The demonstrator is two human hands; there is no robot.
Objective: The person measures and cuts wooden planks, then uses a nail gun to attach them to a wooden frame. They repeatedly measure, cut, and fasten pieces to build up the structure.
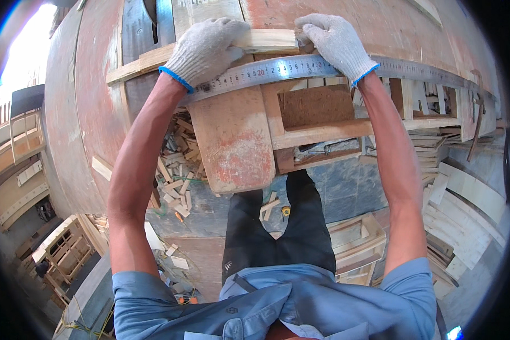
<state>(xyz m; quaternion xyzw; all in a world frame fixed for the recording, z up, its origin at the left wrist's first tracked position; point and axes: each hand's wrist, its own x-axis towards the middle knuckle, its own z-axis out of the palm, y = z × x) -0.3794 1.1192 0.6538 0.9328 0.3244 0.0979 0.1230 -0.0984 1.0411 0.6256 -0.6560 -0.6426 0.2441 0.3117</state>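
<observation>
one loose grip could let things slide

from the head view, i see a pale wood strip (271, 38) lying across the worn bench (90, 124), just beyond a long metal ruler (292, 67) that runs roughly alongside it. my worry is slipping: the metal looks smooth, so a sideways nudge from a wrist could shift it, and if the left fingers slacken, the strip may swing out of line. anything small that gets loose could drop into the frame (323, 131) with its gaps on the near side, or onto the scrap heap (181, 148).

as for the grip, the gloved left hand (208, 48) is curled around the strip, fingers over the top, thumb tucked low near the ruler. the gloved right hand (335, 46) has bent fingers just beside the strip's right end, its palm side above the ruler; i cannot tell whether it grasps anything.
</observation>
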